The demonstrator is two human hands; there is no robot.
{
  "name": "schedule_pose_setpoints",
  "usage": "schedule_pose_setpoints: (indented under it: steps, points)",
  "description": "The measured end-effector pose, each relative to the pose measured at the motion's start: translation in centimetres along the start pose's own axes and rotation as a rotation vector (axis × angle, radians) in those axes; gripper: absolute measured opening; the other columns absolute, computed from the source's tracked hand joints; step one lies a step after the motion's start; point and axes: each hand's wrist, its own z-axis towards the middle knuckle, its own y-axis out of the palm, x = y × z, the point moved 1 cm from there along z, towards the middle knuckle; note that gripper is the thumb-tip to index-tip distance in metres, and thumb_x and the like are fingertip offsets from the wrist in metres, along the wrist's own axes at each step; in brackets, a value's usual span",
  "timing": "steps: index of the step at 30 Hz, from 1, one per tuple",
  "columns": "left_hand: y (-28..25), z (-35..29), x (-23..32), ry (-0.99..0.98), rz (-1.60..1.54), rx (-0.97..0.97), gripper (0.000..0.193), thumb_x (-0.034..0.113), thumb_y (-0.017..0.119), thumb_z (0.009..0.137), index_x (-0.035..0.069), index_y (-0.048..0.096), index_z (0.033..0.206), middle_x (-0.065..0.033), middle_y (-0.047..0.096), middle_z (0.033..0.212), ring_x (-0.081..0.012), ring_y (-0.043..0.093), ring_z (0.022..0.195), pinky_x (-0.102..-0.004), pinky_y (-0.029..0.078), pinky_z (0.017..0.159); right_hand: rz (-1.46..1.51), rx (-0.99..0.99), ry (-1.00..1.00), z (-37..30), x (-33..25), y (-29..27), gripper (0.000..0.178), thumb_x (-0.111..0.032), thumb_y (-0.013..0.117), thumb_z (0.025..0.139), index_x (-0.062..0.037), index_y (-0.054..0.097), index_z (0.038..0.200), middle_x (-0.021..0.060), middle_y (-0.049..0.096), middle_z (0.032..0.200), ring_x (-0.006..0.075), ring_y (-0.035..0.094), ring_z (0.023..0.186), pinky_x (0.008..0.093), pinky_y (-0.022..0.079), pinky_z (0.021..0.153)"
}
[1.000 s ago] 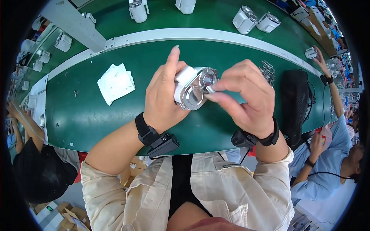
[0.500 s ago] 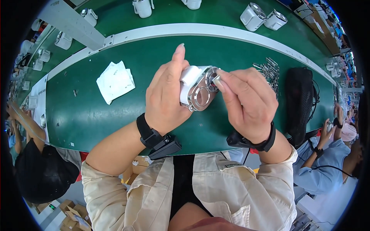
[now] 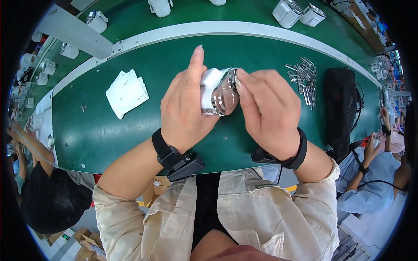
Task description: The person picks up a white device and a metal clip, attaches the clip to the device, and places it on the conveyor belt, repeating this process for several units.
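Note:
My left hand [image 3: 185, 102] is closed round a small white device [image 3: 211, 79] with a shiny, chrome-edged front that has round, ring-like openings. The index finger of that hand points up, away from the casing. Against the device's right edge, my right hand [image 3: 276, 113] pinches with thumb and fingertips at the upper ring. Whatever lies between those fingertips is mostly hidden. Both hands are above the green table [image 3: 130, 143]. To the right of my right hand lies a pile of small silver metal clip-like parts [image 3: 305, 80].
A folded white cloth [image 3: 126, 93] lies left. A black mesh pouch [image 3: 339, 111] with a cable is at the right. Behind a white rail [image 3: 217, 28], several white devices [image 3: 287, 13] stand on a green surface. Co-workers sit on both sides, one in a blue shirt [image 3: 370, 182].
The device has turned so that its front faces more to the right. My right fingers have moved slightly left and up with it, now covering more of the upper ring.

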Motion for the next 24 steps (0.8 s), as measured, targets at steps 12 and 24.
schedule_pose_setpoints:
  steps: [12,24]
  points:
    - [0.2,-0.3,0.5,-0.099,-0.18,-0.13,0.098,0.009,0.085,0.066,0.0,0.029,0.146,-0.0149,0.065,0.11,-0.0217,0.068,0.089,-0.0294,0.054,0.077,1.434,-0.45,0.728,0.1,3.4,0.2,0.034,-0.014,0.053,0.098,0.0009,0.053,0.129,0.0091,0.061,0.119,0.016,0.061,0.104,0.0282,0.051,0.088]
    - [0.3,-0.2,0.5,-0.115,-0.239,-0.191,0.098,0.007,0.084,0.067,0.0,0.027,0.147,-0.0156,0.064,0.116,-0.0216,0.067,0.097,-0.0297,0.053,0.082,1.371,-0.47,0.654,-0.8,3.7,0.3,0.035,-0.015,0.049,0.1,0.0022,0.052,0.13,0.0127,0.06,0.125,0.0178,0.062,0.106,0.0299,0.052,0.09]
